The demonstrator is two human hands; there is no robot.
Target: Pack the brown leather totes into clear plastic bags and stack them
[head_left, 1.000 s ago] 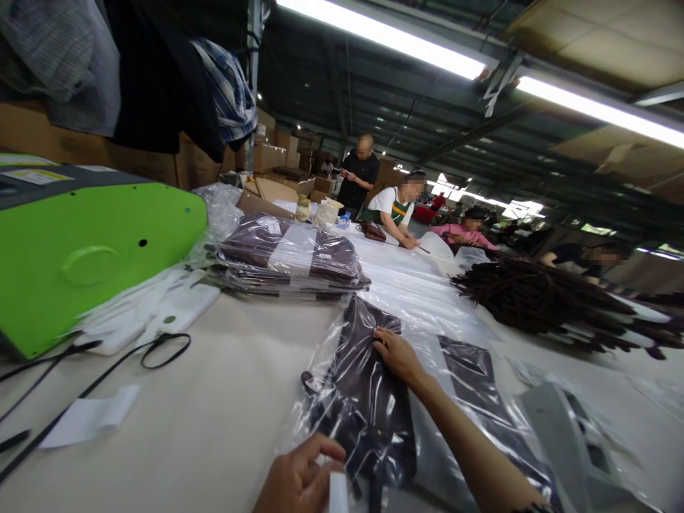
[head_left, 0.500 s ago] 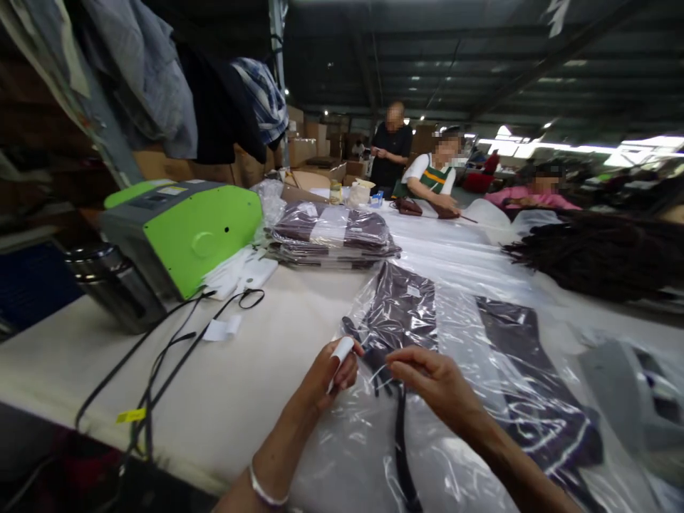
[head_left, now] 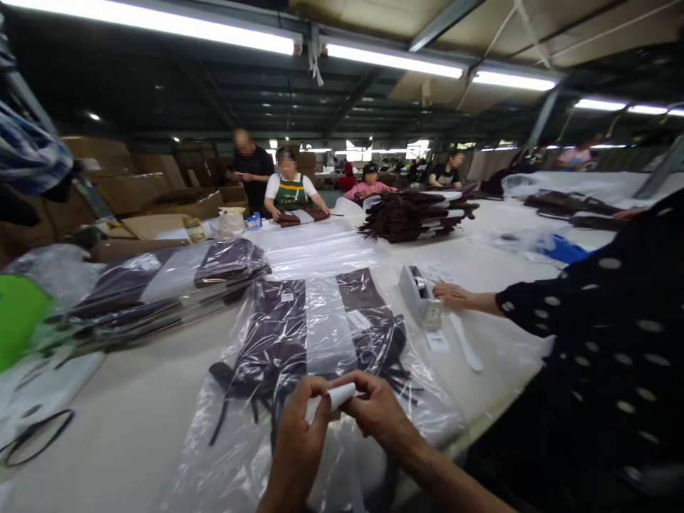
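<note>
My left hand [head_left: 297,434] and my right hand [head_left: 377,411] meet low in the middle of the view, both pinched on a small white strip [head_left: 332,398] held between them. Just beyond them lies a clear plastic bag [head_left: 320,342] with dark brown items [head_left: 272,335] inside, flat on the pale table [head_left: 139,413]. A second dark brown item [head_left: 374,320] lies in the plastic to its right.
A stack of bagged dark items [head_left: 160,281] sits at the left, by a green machine [head_left: 18,313]. A co-worker in a dotted dark sleeve [head_left: 588,313] rests a hand [head_left: 454,294] beside a grey tape dispenser [head_left: 420,292]. Other people work at the far end.
The view has swung to the right, bringing the co-worker and dispenser into sight. My right hand has come in to grip the white strip that my left hand held alone.
</note>
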